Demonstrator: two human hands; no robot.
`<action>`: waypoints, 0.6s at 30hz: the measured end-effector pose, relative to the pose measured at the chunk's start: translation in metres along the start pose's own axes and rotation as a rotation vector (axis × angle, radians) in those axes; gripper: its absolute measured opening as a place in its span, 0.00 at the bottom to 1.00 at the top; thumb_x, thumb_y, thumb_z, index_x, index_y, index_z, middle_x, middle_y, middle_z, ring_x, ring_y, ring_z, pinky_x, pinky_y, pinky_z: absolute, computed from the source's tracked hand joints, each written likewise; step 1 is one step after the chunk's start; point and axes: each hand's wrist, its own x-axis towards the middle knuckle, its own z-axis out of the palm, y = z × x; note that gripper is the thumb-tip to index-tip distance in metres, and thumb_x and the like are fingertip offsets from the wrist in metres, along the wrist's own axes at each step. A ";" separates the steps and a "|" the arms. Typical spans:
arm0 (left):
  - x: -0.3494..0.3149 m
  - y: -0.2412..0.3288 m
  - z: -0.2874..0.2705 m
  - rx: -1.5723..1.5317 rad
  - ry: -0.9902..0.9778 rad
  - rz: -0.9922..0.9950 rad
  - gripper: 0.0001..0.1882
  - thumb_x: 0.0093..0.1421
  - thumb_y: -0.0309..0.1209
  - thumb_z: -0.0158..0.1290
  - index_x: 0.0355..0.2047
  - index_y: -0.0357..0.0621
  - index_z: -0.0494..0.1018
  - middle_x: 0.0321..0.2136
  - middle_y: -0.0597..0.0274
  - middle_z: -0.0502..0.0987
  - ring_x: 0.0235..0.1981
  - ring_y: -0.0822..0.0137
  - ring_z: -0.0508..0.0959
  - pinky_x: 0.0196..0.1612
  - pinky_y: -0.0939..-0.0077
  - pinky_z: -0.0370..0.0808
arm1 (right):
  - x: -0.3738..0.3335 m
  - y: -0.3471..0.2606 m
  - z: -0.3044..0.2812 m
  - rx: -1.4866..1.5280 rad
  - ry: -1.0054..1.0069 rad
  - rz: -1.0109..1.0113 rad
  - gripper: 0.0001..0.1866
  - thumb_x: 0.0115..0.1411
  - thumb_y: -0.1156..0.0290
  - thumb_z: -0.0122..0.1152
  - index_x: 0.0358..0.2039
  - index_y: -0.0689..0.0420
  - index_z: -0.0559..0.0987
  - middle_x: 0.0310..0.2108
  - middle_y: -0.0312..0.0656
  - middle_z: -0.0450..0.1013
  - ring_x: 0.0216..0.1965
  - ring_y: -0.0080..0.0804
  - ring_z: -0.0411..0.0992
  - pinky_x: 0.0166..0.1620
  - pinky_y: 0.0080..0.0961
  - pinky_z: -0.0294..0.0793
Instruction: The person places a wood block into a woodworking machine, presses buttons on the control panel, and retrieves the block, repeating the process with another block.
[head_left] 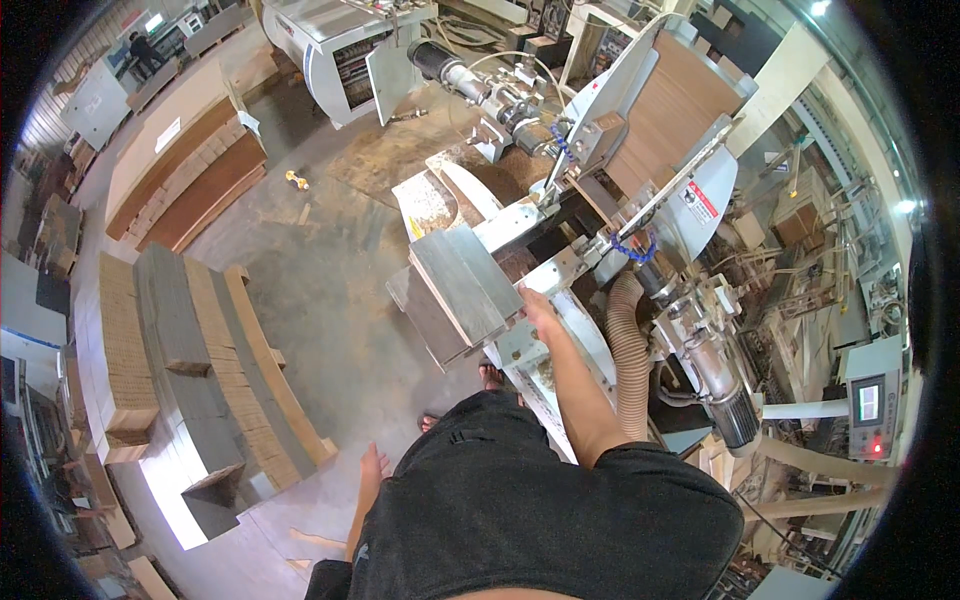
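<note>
A short stack of grey boards (pixel 468 278) lies at the near end of the machine's feed bed. My right hand (pixel 540 312) reaches forward and touches the right edge of these boards. Its fingers look stretched out against the edge rather than wrapped round it, though some of them are hard to make out. My left hand (pixel 374 466) hangs low by my left side, fingers apart, holding nothing. Beyond the boards stands a woodworking machine with a tall slanted hopper holding brown panels (pixel 665 105).
Long stacks of grey and tan boards (pixel 190 340) stand at left, with a brown panel stack (pixel 185 150) behind. Motors (pixel 735 420) and a ribbed hose (pixel 627 350) flank the machine's right side. A control box (pixel 872 402) stands far right. Another person (pixel 145 52) is far back left.
</note>
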 end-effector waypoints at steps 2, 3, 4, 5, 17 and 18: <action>-0.005 0.016 0.013 -0.063 -0.008 0.016 0.37 0.57 0.53 0.44 0.58 0.41 0.51 0.54 0.46 0.62 0.54 0.53 0.64 0.48 0.49 0.63 | -0.002 -0.007 -0.002 -0.027 -0.005 -0.021 0.24 0.61 0.51 0.44 0.41 0.61 0.75 0.34 0.39 0.72 0.36 0.29 0.67 0.42 0.26 0.65; -0.005 0.022 0.021 -0.067 -0.008 0.016 0.37 0.57 0.53 0.44 0.58 0.41 0.51 0.54 0.46 0.62 0.54 0.53 0.64 0.48 0.49 0.63 | -0.002 -0.010 -0.002 -0.042 -0.021 0.000 0.24 0.61 0.52 0.45 0.42 0.61 0.75 0.35 0.39 0.72 0.36 0.29 0.67 0.41 0.26 0.65; -0.007 0.027 0.028 -0.089 -0.002 0.042 0.37 0.57 0.53 0.44 0.58 0.41 0.51 0.54 0.47 0.63 0.53 0.53 0.64 0.48 0.49 0.63 | -0.004 -0.012 -0.002 -0.057 -0.038 0.026 0.23 0.61 0.53 0.45 0.42 0.60 0.75 0.35 0.40 0.72 0.35 0.29 0.67 0.41 0.25 0.66; -0.009 0.031 0.034 -0.112 0.004 0.067 0.37 0.57 0.53 0.43 0.58 0.41 0.51 0.54 0.47 0.63 0.53 0.53 0.65 0.48 0.50 0.63 | -0.005 -0.014 -0.003 -0.060 -0.041 0.027 0.23 0.61 0.53 0.45 0.42 0.60 0.75 0.35 0.40 0.72 0.35 0.29 0.67 0.41 0.25 0.66; 0.026 -0.010 0.052 0.262 -0.039 0.347 0.30 0.59 0.45 0.44 0.57 0.42 0.56 0.51 0.43 0.64 0.47 0.53 0.69 0.41 0.66 0.73 | 0.016 -0.010 -0.007 -0.068 -0.132 0.005 0.21 0.60 0.54 0.48 0.40 0.62 0.75 0.26 0.36 0.72 0.24 0.25 0.65 0.31 0.23 0.65; 0.029 -0.012 0.054 0.256 -0.034 0.347 0.30 0.59 0.45 0.44 0.57 0.42 0.56 0.51 0.43 0.64 0.47 0.53 0.69 0.41 0.66 0.73 | 0.018 -0.012 -0.006 -0.073 -0.135 -0.004 0.20 0.60 0.56 0.49 0.40 0.60 0.75 0.26 0.35 0.71 0.24 0.24 0.64 0.30 0.22 0.65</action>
